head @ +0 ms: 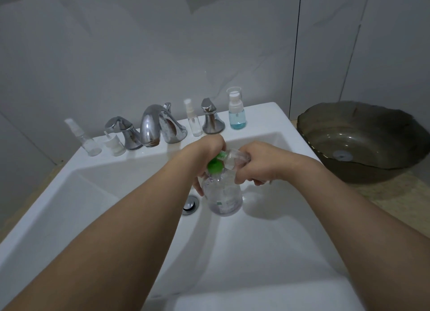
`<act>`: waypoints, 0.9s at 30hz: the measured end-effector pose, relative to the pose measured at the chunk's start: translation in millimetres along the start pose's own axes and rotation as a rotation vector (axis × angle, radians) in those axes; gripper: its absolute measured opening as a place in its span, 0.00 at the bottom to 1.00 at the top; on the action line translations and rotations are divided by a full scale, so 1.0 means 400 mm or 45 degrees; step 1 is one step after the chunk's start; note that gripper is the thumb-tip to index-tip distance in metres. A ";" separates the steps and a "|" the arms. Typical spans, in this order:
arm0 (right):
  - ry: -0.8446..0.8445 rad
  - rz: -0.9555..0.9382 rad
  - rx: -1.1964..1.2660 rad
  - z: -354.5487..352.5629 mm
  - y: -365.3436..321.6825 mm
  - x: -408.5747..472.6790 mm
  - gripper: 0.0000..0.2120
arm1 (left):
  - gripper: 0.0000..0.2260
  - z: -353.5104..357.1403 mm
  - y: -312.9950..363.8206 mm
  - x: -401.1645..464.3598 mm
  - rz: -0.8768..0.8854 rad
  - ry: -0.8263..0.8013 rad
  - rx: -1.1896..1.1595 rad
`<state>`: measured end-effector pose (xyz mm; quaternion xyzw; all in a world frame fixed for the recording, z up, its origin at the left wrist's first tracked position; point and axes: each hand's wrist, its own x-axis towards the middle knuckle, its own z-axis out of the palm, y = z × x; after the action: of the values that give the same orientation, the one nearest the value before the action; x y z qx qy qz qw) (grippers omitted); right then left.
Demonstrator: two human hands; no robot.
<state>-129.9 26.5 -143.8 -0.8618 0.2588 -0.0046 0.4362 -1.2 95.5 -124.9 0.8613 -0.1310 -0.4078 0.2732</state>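
Over the white sink point(290, 229) I hold a clear plastic bottle point(224, 198) with a green top point(215, 166). My left hand point(204, 152) grips this bottle near its neck from the left. My right hand point(258, 164) is curled round a small clear bottle point(235, 158), tilted so that its mouth lies against the green top. Both bottles hang just right of the drain point(190, 205).
A chrome faucet point(152, 127) with two handles point(122, 130) point(211, 119) stands on the sink's back ledge. Among them are two clear spray bottles point(85, 138) point(193, 121), a small pump bottle point(114, 144) and a blue-liquid bottle point(236, 108). A dark glass basin point(363, 141) sits at right.
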 end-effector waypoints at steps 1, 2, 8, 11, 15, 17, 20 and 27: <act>-0.026 0.012 0.003 0.003 0.002 0.002 0.07 | 0.17 0.006 -0.004 0.006 0.011 0.029 -0.004; -0.044 0.022 0.008 0.005 0.003 0.003 0.07 | 0.18 0.009 -0.006 0.012 0.021 0.054 -0.015; -0.051 0.024 0.012 0.006 0.005 0.005 0.07 | 0.20 0.012 -0.007 0.014 0.040 0.076 -0.044; -0.044 0.019 0.000 0.004 0.003 0.002 0.07 | 0.18 0.012 -0.008 0.010 0.042 0.064 -0.038; 0.019 -0.005 -0.048 -0.002 -0.005 -0.011 0.08 | 0.18 -0.001 -0.006 -0.001 0.002 -0.019 -0.014; 0.069 -0.036 -0.055 -0.006 -0.008 -0.016 0.08 | 0.20 -0.012 0.000 -0.004 -0.018 -0.074 -0.047; 0.104 -0.062 -0.047 -0.009 -0.011 -0.019 0.08 | 0.23 -0.024 0.008 -0.009 -0.049 -0.145 -0.054; 0.074 -0.043 -0.009 -0.009 -0.010 -0.018 0.08 | 0.19 -0.015 0.008 -0.026 0.001 -0.056 -0.011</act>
<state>-135.4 28.9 -137.1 -0.8671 0.2568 -0.0360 0.4254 -3.1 99.8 -113.2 0.8509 -0.1357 -0.4272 0.2740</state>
